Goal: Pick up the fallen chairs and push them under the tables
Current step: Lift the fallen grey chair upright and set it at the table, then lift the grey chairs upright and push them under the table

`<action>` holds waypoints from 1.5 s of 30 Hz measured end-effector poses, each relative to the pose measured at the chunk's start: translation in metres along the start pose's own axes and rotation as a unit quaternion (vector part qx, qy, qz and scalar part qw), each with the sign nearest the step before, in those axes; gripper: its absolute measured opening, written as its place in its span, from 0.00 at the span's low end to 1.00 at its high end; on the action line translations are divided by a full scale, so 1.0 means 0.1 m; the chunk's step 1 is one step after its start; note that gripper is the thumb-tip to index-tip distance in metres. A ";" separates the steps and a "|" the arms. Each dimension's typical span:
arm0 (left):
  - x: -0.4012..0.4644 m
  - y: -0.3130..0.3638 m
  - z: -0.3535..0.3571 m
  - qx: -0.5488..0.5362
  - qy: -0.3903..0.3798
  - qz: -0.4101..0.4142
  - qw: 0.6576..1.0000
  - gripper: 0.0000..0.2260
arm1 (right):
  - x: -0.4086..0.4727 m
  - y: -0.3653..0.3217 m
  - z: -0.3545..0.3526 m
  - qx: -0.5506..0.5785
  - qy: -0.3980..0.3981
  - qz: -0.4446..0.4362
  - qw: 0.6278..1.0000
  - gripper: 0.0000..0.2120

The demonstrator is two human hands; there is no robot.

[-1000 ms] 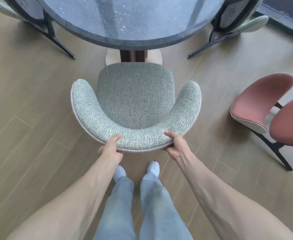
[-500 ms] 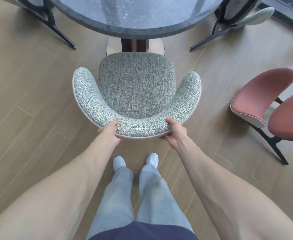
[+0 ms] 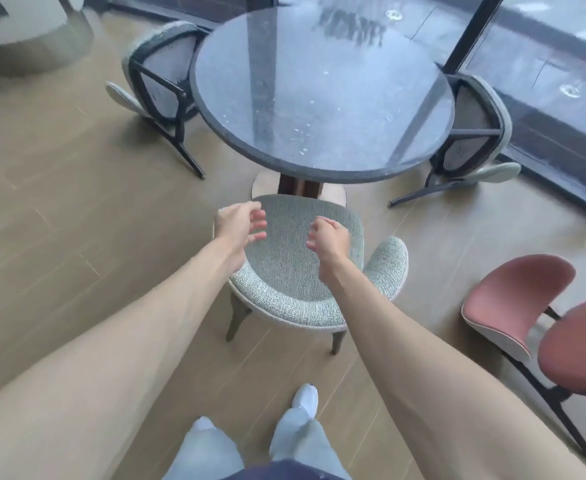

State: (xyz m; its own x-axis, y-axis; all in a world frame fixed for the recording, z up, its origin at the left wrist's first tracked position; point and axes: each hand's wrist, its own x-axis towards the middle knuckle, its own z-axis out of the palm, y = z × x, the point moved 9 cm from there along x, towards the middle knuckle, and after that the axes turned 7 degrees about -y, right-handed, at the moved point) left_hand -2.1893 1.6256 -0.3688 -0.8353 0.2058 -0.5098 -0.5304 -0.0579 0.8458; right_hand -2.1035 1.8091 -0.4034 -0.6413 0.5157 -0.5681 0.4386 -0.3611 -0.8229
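A grey-green upholstered chair stands upright on its legs right in front of me, its seat front close to the base of the round dark table. My left hand and my right hand hover above the seat with fingers loosely curled, holding nothing. Two more grey chairs lie tipped over on the floor: one at the table's left, one at its right, their dark legs sticking out sideways.
A pink chair stands at the right with dark legs. Large windows run along the far right. A pale round piece of furniture sits at the far left. My feet are on the wooden floor behind the upright chair.
Both hands have let go of the chair's backrest and lifted above the seat. The chair sits closer to the table, and my view has risen to take in the whole table.
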 end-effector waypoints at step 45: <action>3.55 5.08 -6.11 -0.008 0.101 0.255 0.962 0.09 | 1.16 -2.97 8.32 -0.073 -0.224 -0.239 0.942 0.12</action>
State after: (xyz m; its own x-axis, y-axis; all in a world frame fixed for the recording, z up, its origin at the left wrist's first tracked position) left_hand -2.8440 1.0726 -0.2161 -0.9976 -0.0461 -0.0509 -0.0453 -0.1158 0.9922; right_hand -2.8321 1.3299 -0.2199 -0.9745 0.2008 -0.1002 0.0934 -0.0430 -0.9947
